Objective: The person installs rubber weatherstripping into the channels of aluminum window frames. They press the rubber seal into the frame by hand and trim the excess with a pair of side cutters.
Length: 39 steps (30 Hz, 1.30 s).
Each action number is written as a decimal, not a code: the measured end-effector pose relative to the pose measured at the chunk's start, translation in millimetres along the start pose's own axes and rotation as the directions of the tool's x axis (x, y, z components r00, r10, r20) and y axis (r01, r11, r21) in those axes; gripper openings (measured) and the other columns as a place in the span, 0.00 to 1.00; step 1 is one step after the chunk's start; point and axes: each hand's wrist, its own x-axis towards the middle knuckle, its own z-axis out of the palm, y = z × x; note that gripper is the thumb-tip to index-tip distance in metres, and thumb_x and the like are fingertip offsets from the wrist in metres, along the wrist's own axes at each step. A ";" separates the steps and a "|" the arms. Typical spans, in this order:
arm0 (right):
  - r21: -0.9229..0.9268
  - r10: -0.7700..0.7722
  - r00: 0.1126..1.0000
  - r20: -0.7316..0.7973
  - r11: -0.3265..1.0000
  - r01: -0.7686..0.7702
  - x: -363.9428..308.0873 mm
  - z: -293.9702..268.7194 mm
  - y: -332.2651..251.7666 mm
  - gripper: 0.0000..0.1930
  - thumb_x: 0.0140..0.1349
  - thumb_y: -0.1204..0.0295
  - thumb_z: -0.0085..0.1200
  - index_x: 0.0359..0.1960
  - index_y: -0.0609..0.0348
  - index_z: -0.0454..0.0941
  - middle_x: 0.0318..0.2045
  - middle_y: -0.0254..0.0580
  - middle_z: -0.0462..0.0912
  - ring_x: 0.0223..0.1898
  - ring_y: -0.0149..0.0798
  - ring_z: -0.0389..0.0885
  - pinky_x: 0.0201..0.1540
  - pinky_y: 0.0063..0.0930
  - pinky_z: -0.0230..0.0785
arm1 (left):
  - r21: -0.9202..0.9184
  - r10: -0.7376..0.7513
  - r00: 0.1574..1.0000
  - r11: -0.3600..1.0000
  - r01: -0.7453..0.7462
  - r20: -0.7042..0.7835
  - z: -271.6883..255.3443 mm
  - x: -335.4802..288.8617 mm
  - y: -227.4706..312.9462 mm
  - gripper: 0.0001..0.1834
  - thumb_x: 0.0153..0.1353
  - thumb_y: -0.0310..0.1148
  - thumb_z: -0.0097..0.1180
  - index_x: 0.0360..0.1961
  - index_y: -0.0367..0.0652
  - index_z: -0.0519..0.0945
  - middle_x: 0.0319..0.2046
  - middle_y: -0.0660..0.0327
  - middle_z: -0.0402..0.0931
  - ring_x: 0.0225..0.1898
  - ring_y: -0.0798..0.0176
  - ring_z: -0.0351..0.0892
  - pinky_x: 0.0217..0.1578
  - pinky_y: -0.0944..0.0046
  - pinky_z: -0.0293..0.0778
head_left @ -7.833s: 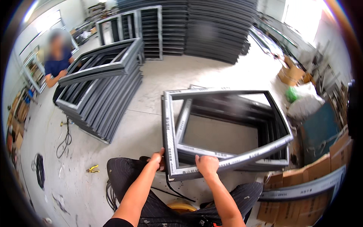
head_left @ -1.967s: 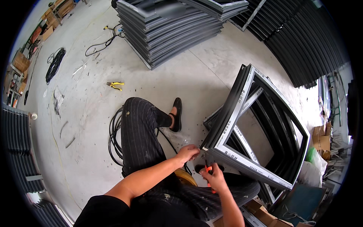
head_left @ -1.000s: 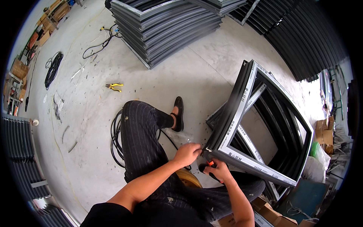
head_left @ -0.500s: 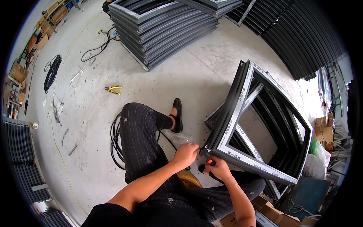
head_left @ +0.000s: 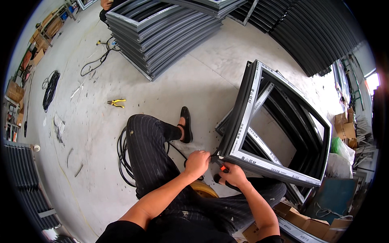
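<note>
A dark grey window frame (head_left: 244,125) with printed white film on its faces leans tilted on top of other frames to my right. At its near left corner, my left hand (head_left: 198,163) is closed with the fingertips pinched on a thin black strip by the corner. My right hand (head_left: 234,175), just below that corner, wraps round a hand tool (head_left: 223,168) with a black and orange handle. The tool's tip points at the strip by the corner; its exact kind is too small to tell. Loops of black strip (head_left: 121,158) lie on the floor beside my left leg.
Yellow-handled pliers (head_left: 116,103) lie on the floor to the left, with a black cable coil (head_left: 51,91) farther off. A tall stack of frames (head_left: 162,44) stands ahead, and a person's hand (head_left: 106,4) shows behind it. Cardboard boxes (head_left: 316,227) sit at lower right.
The whole view has shifted a little. Both hands stay at the frame's corner, with the left still pinching and the right still holding the tool. A person's hand now shows behind the far stack.
</note>
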 end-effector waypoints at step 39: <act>-0.280 0.012 0.999 0.033 0.960 -0.002 -238.3 -3.4 -26.6 0.29 0.46 0.46 0.64 0.36 0.62 0.80 0.30 0.47 0.78 0.37 0.48 0.76 0.44 0.35 0.69 | -0.576 -0.368 0.855 0.632 0.518 0.365 28.3 -6.1 -16.1 0.11 0.66 0.30 0.53 0.42 0.30 0.77 0.32 0.59 0.79 0.31 0.69 0.77 0.32 0.69 0.73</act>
